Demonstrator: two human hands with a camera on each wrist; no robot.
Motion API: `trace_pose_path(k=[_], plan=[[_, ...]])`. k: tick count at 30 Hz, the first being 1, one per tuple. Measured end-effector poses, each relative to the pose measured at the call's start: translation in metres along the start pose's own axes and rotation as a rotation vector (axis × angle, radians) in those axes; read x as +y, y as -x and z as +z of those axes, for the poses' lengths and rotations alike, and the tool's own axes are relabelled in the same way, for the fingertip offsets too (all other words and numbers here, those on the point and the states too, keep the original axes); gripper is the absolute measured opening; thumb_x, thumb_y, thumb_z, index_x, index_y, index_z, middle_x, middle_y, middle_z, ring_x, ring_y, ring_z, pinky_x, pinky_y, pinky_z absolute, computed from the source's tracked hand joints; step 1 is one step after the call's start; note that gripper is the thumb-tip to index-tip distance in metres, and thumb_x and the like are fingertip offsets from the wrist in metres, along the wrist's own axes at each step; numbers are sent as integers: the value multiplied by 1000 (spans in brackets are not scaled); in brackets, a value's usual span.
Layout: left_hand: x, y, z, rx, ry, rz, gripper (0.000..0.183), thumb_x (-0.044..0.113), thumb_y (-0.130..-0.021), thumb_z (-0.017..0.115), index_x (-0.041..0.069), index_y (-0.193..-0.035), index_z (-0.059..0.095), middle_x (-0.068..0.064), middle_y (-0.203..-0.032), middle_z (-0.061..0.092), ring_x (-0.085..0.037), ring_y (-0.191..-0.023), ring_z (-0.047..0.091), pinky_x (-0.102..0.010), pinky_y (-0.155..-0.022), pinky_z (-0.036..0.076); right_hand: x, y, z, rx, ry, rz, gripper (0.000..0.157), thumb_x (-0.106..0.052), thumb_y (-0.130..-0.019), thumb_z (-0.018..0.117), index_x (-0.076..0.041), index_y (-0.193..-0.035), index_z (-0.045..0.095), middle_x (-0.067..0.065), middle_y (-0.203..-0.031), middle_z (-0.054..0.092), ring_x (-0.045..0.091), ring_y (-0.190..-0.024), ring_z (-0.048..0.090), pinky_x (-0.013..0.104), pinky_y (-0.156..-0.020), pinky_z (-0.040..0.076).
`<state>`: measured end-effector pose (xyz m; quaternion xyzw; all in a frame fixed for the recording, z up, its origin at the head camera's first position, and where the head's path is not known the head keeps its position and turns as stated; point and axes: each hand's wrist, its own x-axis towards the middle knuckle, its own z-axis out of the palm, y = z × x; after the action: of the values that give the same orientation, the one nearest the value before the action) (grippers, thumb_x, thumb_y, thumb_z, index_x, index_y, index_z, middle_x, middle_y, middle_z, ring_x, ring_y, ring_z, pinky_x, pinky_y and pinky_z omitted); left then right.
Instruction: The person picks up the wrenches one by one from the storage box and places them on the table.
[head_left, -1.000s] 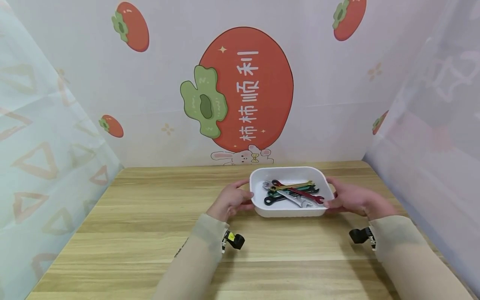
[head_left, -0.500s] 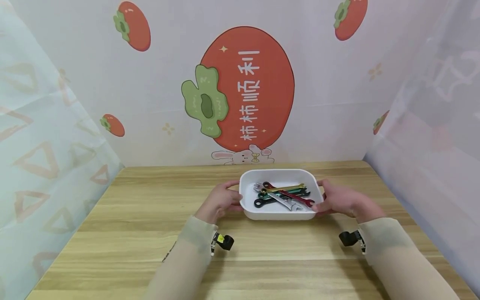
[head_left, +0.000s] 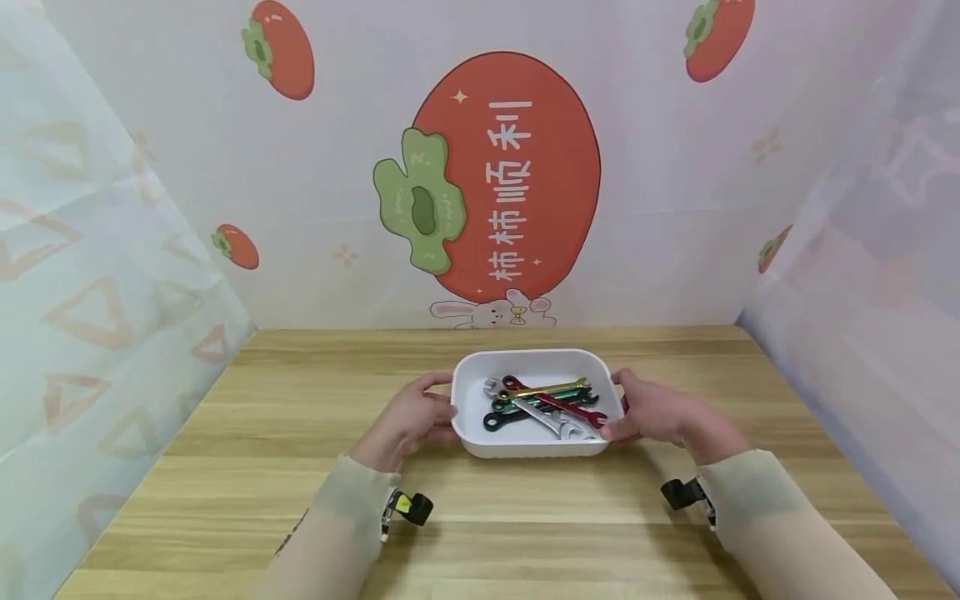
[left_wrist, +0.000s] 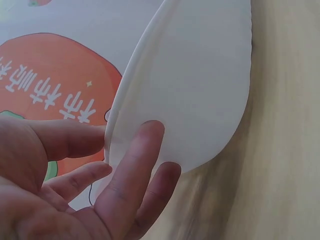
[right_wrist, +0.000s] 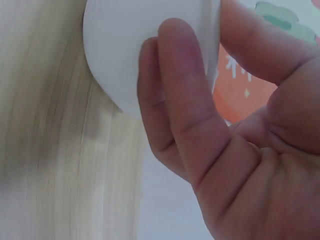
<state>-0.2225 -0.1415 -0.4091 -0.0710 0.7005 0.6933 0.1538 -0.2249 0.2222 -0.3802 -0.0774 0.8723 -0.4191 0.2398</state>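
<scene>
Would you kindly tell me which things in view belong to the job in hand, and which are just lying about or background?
Part of the job:
- white tray, held at its ends by the left grip and right grip
- colored wrenches inside it

Only surroundings:
- wooden table
- persimmon-print backdrop
- wrist cameras, worn rather than handled

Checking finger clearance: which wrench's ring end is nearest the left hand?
The black combination wrench in the white tray: its ring end sits farthest left, nearest the left hand; other visible ones lie farther right.
</scene>
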Motion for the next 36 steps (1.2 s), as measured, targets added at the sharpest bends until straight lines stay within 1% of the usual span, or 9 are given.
trace_pose_path(k=[5, 9, 12, 15, 20, 23, 28, 32, 36], plan=[[-3, 9, -8, -9, 8, 15, 61, -15, -88, 59, 5, -144, 47, -30, -119, 51, -41, -92, 65, -51, -78, 57, -7, 3, 9, -25, 0, -25, 87, -16, -78, 86, 3, -141, 29, 19, -111, 56, 31, -98, 56, 51, -91, 46], [-2, 15, -12, -4, -2, 10, 60, -14, -89, 59, 6, -144, 47, -29, -119, 50, -42, -93, 64, -52, -78, 57, -12, 5, 15, -37, -17, -29, 85, -14, -80, 84, 3, -141, 27, 19, -112, 56, 30, -97, 57, 45, -85, 51], [-1, 18, -15, 1, -21, 5, 59, -13, -89, 59, 7, -143, 47, -28, -118, 50, -42, -93, 65, -53, -78, 56, -15, 7, 19, -39, -23, -23, 84, -13, -80, 84, 3, -141, 27, 19, -112, 56, 29, -93, 58, 41, -79, 54], [-1, 22, -16, -1, -38, -1, 59, -13, -89, 59, 7, -144, 47, -28, -119, 50, -41, -92, 65, -53, -78, 57, -17, 10, 23, -41, -12, -22, 82, -12, -80, 84, 4, -138, 28, 19, -112, 56, 28, -89, 58, 39, -76, 55], [-4, 28, -18, -1, -48, -7, 58, -12, -91, 57, 8, -145, 46, -28, -120, 50, -38, -91, 65, -51, -76, 57, -18, 13, 29, -53, -27, -41, 76, -8, -80, 83, 6, -132, 30, 20, -111, 56, 28, -85, 60, 41, -73, 57], [-5, 31, -19, 1, -59, 0, 58, -12, -91, 58, 8, -145, 46, -28, -119, 50, -37, -90, 64, -51, -75, 58, -18, 14, 31, -54, -17, -46, 74, -9, -80, 84, 5, -131, 31, 19, -110, 57, 28, -85, 59, 41, -72, 56], [-7, 37, -21, -13, -75, 10, 58, -12, -90, 58, 7, -143, 45, -27, -116, 51, -36, -89, 65, -51, -74, 58, -21, 19, 36, -58, 0, -41, 76, -11, -80, 84, 5, -132, 32, 17, -107, 57, 27, -82, 59, 39, -71, 56], [-7, 41, -22, -19, -82, 6, 58, -13, -90, 58, 8, -143, 45, -27, -115, 50, -37, -90, 64, -51, -74, 58, -23, 24, 38, -72, 3, -73, 72, -8, -81, 82, 8, -129, 32, 18, -104, 57, 27, -80, 59, 40, -69, 56], [-7, 43, -21, -31, -70, 4, 58, -13, -91, 57, 8, -144, 44, -28, -117, 49, -39, -91, 64, -51, -74, 58, -26, 27, 40, -59, 7, -72, 70, -6, -81, 82, 10, -130, 34, 18, -105, 57, 27, -81, 60, 40, -69, 57]])
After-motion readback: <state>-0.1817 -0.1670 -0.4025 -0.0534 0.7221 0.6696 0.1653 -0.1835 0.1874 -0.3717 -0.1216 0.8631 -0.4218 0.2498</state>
